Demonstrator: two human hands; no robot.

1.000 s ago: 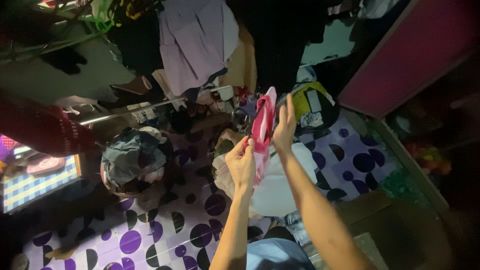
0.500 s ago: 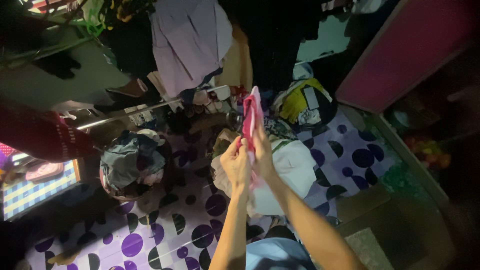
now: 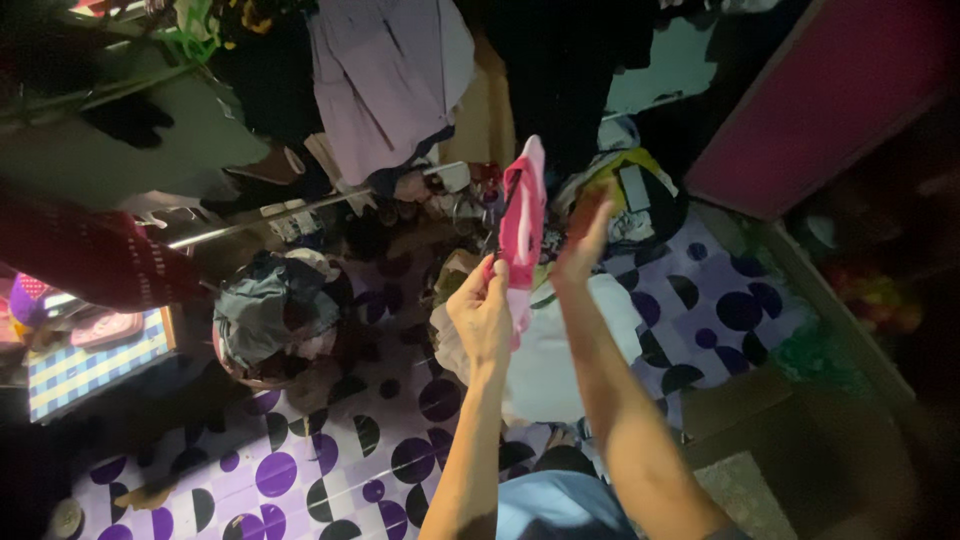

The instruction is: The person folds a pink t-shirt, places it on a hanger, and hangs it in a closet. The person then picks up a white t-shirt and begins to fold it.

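— Holding the pink cloth [image 3: 524, 215] up in front of us, our left hand [image 3: 482, 318] is closed on its lower edge, thumb and fingers pinched together. Do you see the right hand [image 3: 583, 238]?

— Yes. It is open and flat, fingers stretched, just beside the right side of the cloth. We cannot tell if the palm really touches it, because that hand is blurred.

— Where is the cloth now, exactly?

— It stands upright in the air between our two hands, above the white bundle [image 3: 545, 350] and the floor with purple and black circles [image 3: 300, 470].

— How should we do this well, in our opinion?

— We think the pinch must stay firm near the edge, so the cloth hangs straight, and the flat hand should slide along it gently, not pull it.

— And around us?

— A round basket of dark clothes [image 3: 268, 325] is on the left, near it. Further off, a lilac garment [image 3: 385, 80] hangs above, and a yellow and black pile [image 3: 625, 195] lies behind the right hand.
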